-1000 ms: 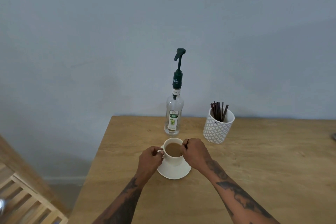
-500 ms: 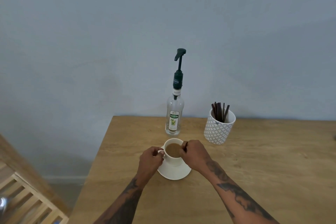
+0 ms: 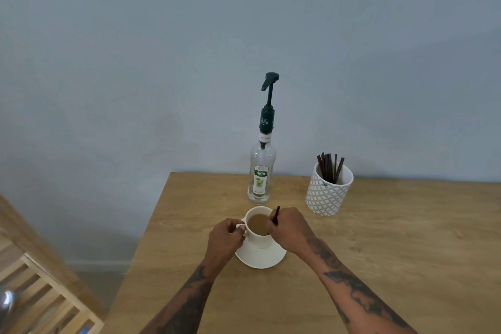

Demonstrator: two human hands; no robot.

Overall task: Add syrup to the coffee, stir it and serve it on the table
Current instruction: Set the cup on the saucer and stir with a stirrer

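White cup [image 3: 257, 233] of milky brown coffee on saucer [image 3: 261, 259]; left hand [image 3: 225, 237] grips handle; right hand [image 3: 288, 226] pinches dark stirrer [image 3: 276, 215].

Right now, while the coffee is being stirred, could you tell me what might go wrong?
1. The cup looks fairly full, so brisk strokes of the stir stick could slop coffee onto the saucer.
2. The left hand steadies the cup only at its handle; a hard push from the right hand might tip it.
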